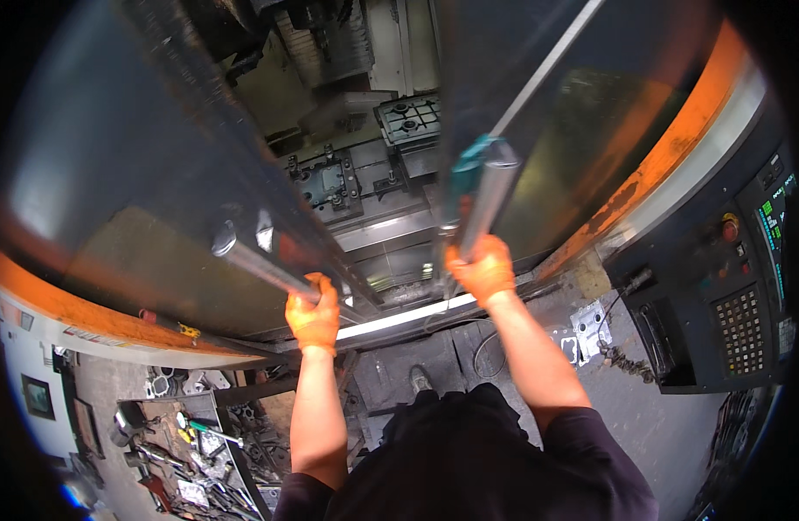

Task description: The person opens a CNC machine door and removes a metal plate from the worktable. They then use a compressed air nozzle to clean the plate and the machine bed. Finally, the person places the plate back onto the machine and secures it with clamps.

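The floor was grimy concrete in a machine shop, and over it stood a big metal-cutting machine with two sliding doors, each edged in worn orange paint.

From my remote seat I watched the left hand [313, 314], in an orange glove, clenched around the lower end of the left door handle [259, 265], a round steel bar whose long axis ran from the glove up and to the left, ending in a blunt cap. The right hand [482, 269], gloved the same, gripped the bottom of the right door handle [490, 198], a similar bar that pointed up and slightly right, with a teal fitting near its middle. Both handles sat on the inner edges of their doors, the left door [113, 191] and the right door [608, 113].

Between those edges a gap stood open, and through it I saw the machine's work table [356, 182] with clamps and a grey fixture plate [408, 117] behind it. I judged the doors to be about halfway along their travel: parted enough to show the inside, yet neither fully back nor shut. Which way they were headed I could not tell.

Outward, a control panel [738, 295] with a keypad, a lit screen and a red button stood at the right edge of the machine. By the lower left corner a tray of hand tools [195, 451] lay on the floor, and a pale metal bracket [590, 326] rested near the panel's foot.
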Demonstrator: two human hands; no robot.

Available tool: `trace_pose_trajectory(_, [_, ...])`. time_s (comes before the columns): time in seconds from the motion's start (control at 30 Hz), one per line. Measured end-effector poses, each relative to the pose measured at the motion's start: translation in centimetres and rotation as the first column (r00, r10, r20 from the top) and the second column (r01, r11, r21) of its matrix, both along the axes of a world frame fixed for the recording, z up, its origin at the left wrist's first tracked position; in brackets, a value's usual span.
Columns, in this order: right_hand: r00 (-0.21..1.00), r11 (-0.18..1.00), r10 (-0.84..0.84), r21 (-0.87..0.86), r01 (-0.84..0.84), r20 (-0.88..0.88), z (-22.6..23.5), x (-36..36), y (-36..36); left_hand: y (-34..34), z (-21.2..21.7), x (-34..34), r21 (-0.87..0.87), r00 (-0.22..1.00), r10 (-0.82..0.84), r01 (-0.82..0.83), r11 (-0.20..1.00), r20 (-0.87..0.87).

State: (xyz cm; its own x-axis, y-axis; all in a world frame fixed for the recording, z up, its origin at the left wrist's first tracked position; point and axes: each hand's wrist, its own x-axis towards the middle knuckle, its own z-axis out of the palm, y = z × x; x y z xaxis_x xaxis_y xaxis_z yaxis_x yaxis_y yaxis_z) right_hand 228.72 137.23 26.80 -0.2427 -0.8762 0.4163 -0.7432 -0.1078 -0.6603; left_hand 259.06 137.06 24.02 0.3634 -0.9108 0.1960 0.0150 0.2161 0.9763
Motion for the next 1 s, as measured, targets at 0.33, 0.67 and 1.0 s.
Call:
trace_pose_trajectory(0.33, [0.812, 0.837, -0.536, 0.274, 0.475, 0.231, -1.5, -11.3, -1.2, -2.3, -5.8, 17.8, 0.1, 0.962, 0.267, -0.261, 0.96, -0.05])
trace_pose_trajectory(0.67, [0.896, 0.921, -0.39, 0.113, 0.374, 0.212, -4.9, -20.1, 10.9, -2.1, -3.1, 24.6, 0.0, 0.482, 0.279, -0.501, 0.865, 0.831])
trace_pose_trajectory(1.0, [0.616, 0.144, -0.366, 0.611, 0.778, -0.698, -15.2, -49.0, 24.5, 2.6, -17.0, 15.2, 0.422, 0.567, -0.179, -0.333, 0.844, 0.804])
